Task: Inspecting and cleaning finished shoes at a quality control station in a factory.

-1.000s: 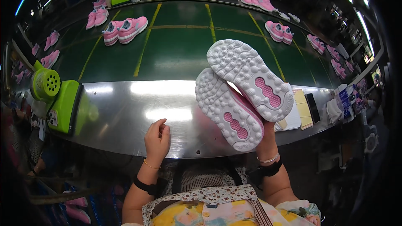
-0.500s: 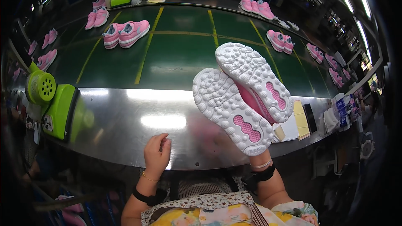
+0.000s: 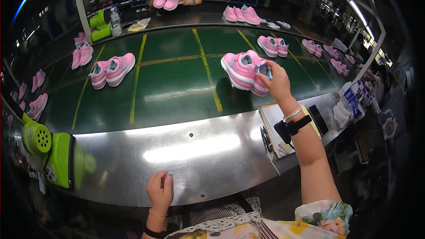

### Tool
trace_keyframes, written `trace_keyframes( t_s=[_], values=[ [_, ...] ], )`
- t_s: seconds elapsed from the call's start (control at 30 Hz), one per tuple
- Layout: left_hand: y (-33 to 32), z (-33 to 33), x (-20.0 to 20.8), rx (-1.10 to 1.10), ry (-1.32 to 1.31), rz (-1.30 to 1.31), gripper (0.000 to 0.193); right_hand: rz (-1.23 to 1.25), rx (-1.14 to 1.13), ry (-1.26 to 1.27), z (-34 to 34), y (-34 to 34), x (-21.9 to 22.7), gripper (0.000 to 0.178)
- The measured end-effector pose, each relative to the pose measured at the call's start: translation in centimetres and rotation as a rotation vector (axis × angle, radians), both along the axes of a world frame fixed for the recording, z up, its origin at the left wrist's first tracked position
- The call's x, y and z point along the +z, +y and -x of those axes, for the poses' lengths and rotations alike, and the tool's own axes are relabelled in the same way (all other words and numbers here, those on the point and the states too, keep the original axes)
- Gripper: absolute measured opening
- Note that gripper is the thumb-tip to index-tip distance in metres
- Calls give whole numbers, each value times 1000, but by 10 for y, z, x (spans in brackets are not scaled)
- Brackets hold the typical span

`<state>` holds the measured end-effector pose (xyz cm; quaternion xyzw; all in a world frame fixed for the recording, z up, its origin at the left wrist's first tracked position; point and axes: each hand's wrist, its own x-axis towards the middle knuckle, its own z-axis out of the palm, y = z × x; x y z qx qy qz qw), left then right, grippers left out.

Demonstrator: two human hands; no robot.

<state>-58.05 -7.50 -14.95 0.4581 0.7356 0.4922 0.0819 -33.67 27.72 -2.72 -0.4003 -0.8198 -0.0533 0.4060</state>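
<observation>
while the left hand (image 3: pixel 159 190) is half-curled, the right hand (image 3: pixel 280 83) grasps pink shoes (image 3: pixel 240 71) over the green belt (image 3: pixel 170 82).

Right wrist (image 3: pixel 288 105): silver bangle (image 3: pixel 292 114), black strap (image 3: pixel 302 124) with black box (image 3: pixel 282 129). Left wrist (image 3: pixel 160 207): thin gold bracelet (image 3: pixel 157 214), black band (image 3: pixel 156 233). Pale shirt (image 3: pixel 285 227), short sleeve (image 3: pixel 325 216), big yellow, pink, green flowers. Apron (image 3: pixel 230 224): tiny-flower print, striped strap (image 3: pixel 264 230).

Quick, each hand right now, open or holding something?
Left hand: partly open, loosely curled, nothing visible in it.
Right hand: closed on a pair of pink shoes.
</observation>
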Motion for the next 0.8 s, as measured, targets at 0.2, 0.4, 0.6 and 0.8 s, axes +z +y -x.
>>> trace_keyframes(
  t_s=[0.2,0.4,0.6,0.8],
  values=[
    [-11,15,7,-17,-72,68,14,362,239,145,35,-79,-42,35],
    [3,80,42,-306,-160,282,23,850,304,104,27,-157,-115,32],
    [67,199,64,-235,424,349,38,612,368,74,40,-179,-122,25],
    [184,323,44,198,750,580,71,756,313,-103,30,-177,-123,34]
  ],
)
